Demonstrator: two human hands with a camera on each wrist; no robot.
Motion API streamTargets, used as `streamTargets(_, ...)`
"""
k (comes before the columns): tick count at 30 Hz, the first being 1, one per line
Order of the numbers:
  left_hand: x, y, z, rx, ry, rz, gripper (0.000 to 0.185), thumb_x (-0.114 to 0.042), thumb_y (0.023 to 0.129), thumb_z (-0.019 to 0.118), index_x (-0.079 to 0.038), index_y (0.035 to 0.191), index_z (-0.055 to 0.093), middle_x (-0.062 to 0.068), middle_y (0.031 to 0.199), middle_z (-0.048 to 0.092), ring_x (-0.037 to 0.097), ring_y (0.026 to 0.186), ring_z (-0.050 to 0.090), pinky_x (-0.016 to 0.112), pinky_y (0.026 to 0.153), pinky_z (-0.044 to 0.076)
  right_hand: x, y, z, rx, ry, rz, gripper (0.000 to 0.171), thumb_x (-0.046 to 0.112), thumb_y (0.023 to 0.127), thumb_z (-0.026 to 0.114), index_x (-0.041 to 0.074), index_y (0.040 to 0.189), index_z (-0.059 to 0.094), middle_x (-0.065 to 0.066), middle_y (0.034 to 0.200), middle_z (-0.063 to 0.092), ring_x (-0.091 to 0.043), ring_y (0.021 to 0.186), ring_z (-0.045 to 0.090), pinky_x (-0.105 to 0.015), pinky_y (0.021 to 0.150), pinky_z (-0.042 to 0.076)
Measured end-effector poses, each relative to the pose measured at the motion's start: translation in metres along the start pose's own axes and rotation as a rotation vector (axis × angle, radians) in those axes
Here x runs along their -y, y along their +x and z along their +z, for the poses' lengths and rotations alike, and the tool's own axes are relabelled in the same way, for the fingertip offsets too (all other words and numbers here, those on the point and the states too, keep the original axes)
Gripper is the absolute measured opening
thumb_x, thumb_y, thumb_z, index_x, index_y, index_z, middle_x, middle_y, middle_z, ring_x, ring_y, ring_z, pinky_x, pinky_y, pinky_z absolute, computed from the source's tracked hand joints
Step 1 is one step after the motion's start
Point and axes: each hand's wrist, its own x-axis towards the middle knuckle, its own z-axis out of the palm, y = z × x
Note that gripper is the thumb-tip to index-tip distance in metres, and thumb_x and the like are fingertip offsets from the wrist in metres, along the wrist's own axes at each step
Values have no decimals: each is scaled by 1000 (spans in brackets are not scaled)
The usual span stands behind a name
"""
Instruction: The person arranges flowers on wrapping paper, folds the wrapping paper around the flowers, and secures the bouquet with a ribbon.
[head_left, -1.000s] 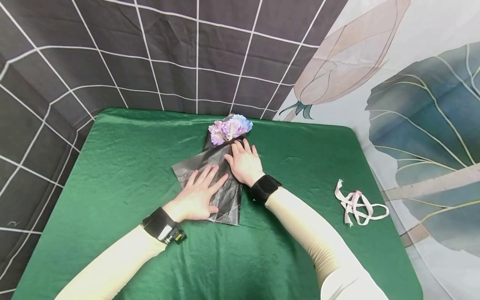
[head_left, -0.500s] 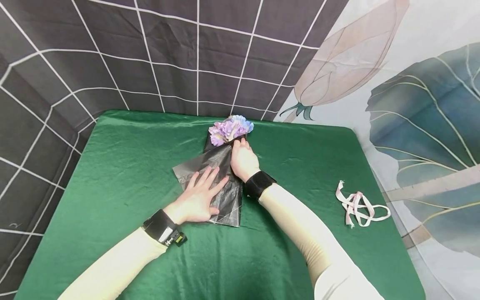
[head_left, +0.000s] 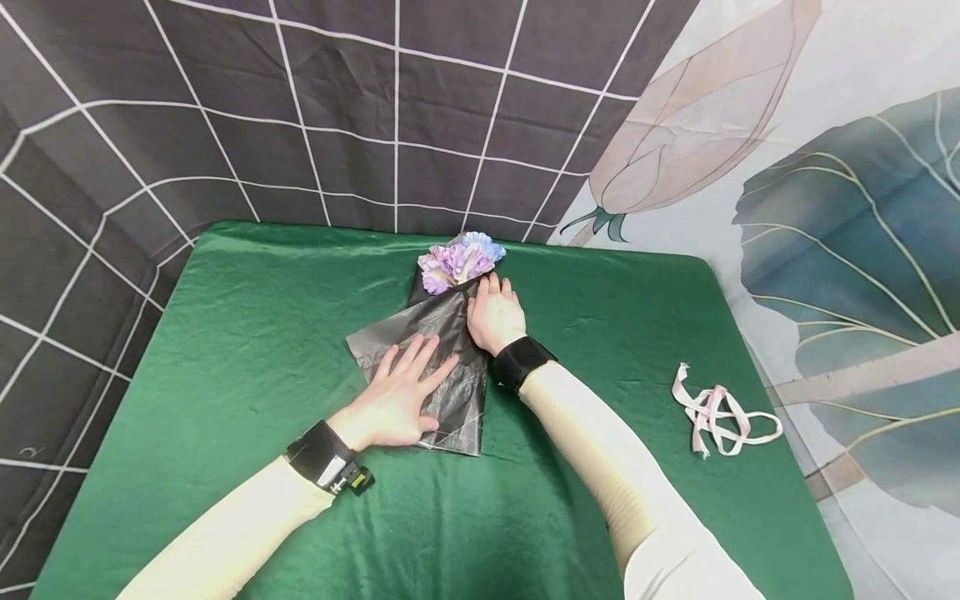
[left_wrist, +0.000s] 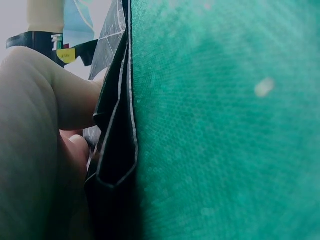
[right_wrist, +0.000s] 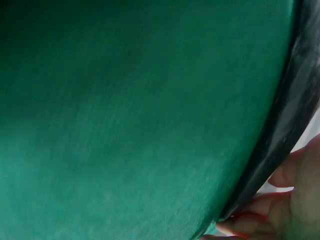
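Observation:
Purple and blue artificial flowers (head_left: 459,263) poke out of the top of a dark translucent wrapping sheet (head_left: 461,404) folded across their stems. My left hand (head_left: 393,404) lies spread on the lower left part of the sheet, fingers straight. At the upper right edge of the wrap, just below the blooms, my right hand (head_left: 497,317) presses with its fingers extended. The left wrist view shows the layered folded edge (left_wrist: 117,150) of the sheet beside my thumb. In the right wrist view, fingertips (right_wrist: 277,212) touch the dark side edge (right_wrist: 277,125). The stems are hidden inside.
A loose pale pink ribbon (head_left: 718,392) lies tangled on the right of the green cloth-covered table (head_left: 247,333). Dark grid-patterned fabric (head_left: 337,108) hangs behind the table, and a flower-printed cloth (head_left: 690,142) hangs at the right.
My right hand's fingers curled in at the wrap's upper edge, then straightened again, slightly right of where they were half a second ago. The left hand has stayed in place.

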Motion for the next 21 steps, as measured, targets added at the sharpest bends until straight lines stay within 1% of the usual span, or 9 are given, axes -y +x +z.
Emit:
streamTargets(2, 0, -1, 0, -2, 1, 1, 101, -49, 77, 70, -28, 154, 8, 12, 160, 0, 32, 146, -3, 58, 112, 4, 0, 1, 0, 25, -1, 3, 53, 31, 100, 38, -1, 143, 36, -19, 148, 35, -37, 137, 31, -47, 109, 30)
streamTargets(4, 0, -2, 0, -6, -3, 1, 102, -49, 76, 71, -28, 154, 9, 13, 159, 1, 33, 146, -2, 58, 112, 4, 0, 1, 0, 39, 4, 6, 54, 31, 100, 37, -1, 144, 34, -20, 149, 33, -37, 138, 29, -48, 109, 30)
streamTargets(8, -1, -2, 0, -11, -4, 2, 102, -50, 76, 71, -27, 154, 8, 13, 159, 1, 33, 146, -2, 57, 113, 3, 2, 1, 0, 41, 13, 12, 55, 29, 100, 36, -4, 143, 33, -24, 148, 31, -38, 137, 30, -48, 108, 32)
streamTargets(11, -1, -1, 0, -7, -5, 3, 102, -50, 76, 70, -28, 154, 8, 13, 160, 0, 33, 146, -3, 57, 113, 3, 0, 1, -1, 39, 23, 0, 55, 30, 100, 37, -4, 144, 32, -25, 148, 30, -39, 136, 32, -47, 108, 33)
streamTargets(16, -1, -1, 0, -7, -9, 6, 102, -49, 77, 71, -28, 154, 8, 13, 159, -1, 33, 145, -4, 58, 113, 3, -10, -1, -4, 74, 39, -18, 57, 34, 101, 37, 4, 148, 28, -22, 152, 25, -37, 137, 30, -43, 109, 31)
streamTargets(18, -1, -2, 0, -11, -4, 7, 102, -50, 76, 71, -27, 154, 8, 13, 159, -2, 33, 145, -4, 58, 113, 3, -14, -2, -6, 89, 57, -15, 57, 36, 101, 36, 8, 150, 26, -20, 154, 23, -37, 139, 28, -44, 109, 32)
streamTargets(21, 0, -2, -1, -15, 0, 9, 102, -50, 76, 71, -27, 154, 9, 13, 159, -2, 33, 145, -4, 58, 112, 4, -19, -4, -9, 80, 87, -18, 57, 37, 101, 37, 12, 151, 26, -20, 153, 24, -36, 139, 28, -48, 107, 35)
